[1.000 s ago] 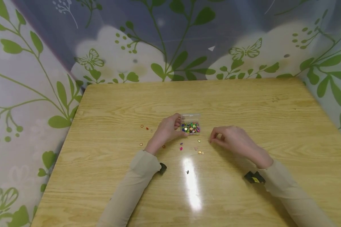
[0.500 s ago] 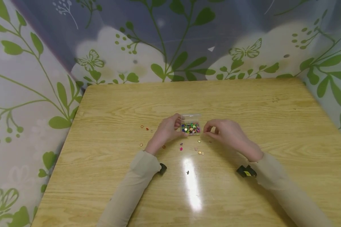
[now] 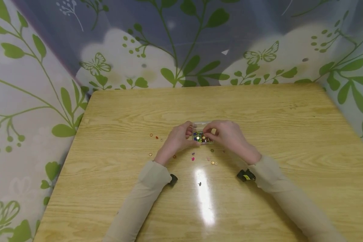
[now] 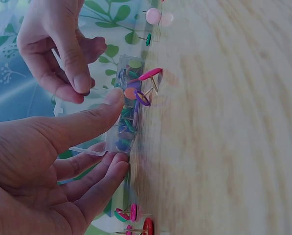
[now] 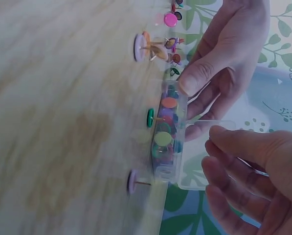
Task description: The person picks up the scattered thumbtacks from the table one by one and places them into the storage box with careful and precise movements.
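Observation:
A small clear plastic box [image 5: 182,100] of colourful thumbtacks stands on the table with its lid [image 5: 194,169] raised. My left hand [image 3: 177,137] grips it by its left end, thumb in front and fingers behind. Over the box is my right hand [image 3: 230,135], thumb and forefinger pinched together; in the left wrist view a dark thumbtack [image 4: 86,93] peeks from between these fingertips, mostly hidden. Close in front of the box lie a magenta thumbtack [image 4: 150,74], a purple thumbtack [image 4: 142,97], a green thumbtack [image 5: 150,118] and a lilac thumbtack [image 5: 131,181].
More thumbtacks are scattered on the wooden table [image 3: 124,111], including a red one [image 3: 156,137] left of the left hand, gold-looking ones [image 3: 212,162] in front, and a dark one [image 3: 199,184] nearest the body. A leaf-patterned wall [image 3: 157,60] borders the table's back.
My right hand has moved left from the table to above the box. A small thumbtack now shows on the table where its fingertips were. My left hand and the box have stayed put.

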Motion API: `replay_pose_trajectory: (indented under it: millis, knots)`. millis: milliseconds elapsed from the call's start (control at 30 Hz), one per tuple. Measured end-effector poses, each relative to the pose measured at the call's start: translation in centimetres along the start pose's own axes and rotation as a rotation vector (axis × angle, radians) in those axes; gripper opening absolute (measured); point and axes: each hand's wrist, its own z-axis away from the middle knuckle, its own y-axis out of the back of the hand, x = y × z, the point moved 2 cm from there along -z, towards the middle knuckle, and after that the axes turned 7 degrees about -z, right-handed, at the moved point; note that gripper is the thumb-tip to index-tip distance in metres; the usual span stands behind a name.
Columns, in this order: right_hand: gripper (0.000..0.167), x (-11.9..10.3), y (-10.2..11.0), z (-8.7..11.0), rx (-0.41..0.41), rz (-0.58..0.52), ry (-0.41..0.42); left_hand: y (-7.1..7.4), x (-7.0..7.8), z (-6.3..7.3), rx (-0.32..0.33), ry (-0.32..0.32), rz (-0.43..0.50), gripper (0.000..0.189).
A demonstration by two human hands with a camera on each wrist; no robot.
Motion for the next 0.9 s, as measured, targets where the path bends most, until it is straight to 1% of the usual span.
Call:
replay_pose_trajectory:
  millis: [300, 500, 667, 900]
  knots:
    - [0.006, 0.1, -0.3, 0.0, 0.013, 0.009, 0.002, 0.0, -0.1, -0.1, 0.000, -0.002, 0.004, 0.065]
    - [0.006, 0.1, 0.0, 0.3, -0.002, 0.001, -0.014, 0.0, 0.0, -0.1, 0.000, -0.002, -0.001, 0.065]
    - [0.008, 0.5, 0.7, 1.2, -0.036, 0.015, -0.041, -0.1, 0.1, -0.1, 0.007, -0.006, -0.006, 0.063]
    - [0.006, 1.3, 1.6, 3.3, -0.085, 0.046, -0.033, -0.1, -0.1, 0.0, 0.012, -0.009, 0.008, 0.062]
